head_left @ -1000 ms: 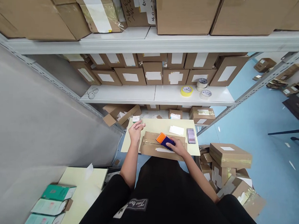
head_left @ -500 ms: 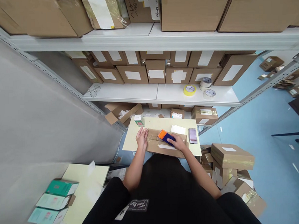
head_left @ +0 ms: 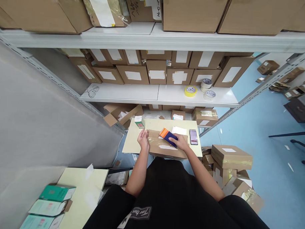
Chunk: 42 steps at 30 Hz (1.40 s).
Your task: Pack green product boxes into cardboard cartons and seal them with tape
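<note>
Right hand clamped on box – navy, orange end, slanted over carton. Left hand half-curled by carton's left edge – can't tell if pinching.

From my remote seat I reach forward, the left forearm rising steeply and the right forearm slanting inward. My left hand is raised with fingers curled, though I can't make out whether they pinch anything; my right hand points leftward, closed in a grip.
</note>
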Each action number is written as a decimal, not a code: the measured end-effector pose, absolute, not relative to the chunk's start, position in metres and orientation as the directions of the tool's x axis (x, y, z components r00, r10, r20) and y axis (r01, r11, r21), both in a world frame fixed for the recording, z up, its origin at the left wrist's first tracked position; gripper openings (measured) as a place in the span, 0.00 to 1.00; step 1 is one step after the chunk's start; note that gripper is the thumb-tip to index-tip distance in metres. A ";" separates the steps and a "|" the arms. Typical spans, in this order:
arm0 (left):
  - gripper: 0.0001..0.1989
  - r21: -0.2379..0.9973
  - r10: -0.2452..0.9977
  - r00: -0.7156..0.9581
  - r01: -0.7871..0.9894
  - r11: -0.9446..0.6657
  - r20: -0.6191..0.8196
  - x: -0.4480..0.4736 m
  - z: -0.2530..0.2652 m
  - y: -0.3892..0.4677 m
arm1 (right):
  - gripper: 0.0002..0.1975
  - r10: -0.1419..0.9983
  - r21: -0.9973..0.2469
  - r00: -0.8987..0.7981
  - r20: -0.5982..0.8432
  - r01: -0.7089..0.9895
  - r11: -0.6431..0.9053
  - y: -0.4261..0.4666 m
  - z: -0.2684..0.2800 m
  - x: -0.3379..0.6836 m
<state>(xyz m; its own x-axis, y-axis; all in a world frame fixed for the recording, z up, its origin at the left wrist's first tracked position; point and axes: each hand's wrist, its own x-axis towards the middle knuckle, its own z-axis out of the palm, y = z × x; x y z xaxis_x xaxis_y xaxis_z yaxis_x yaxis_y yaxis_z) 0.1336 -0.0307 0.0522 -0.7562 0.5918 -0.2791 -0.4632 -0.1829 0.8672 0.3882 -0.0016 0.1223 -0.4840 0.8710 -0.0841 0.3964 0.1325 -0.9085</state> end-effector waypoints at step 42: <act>0.14 0.798 0.558 -0.596 -0.557 0.231 -0.577 0.098 0.020 -0.083 | 0.28 0.746 -0.470 -0.599 -0.292 0.769 0.434 -0.001 0.130 0.339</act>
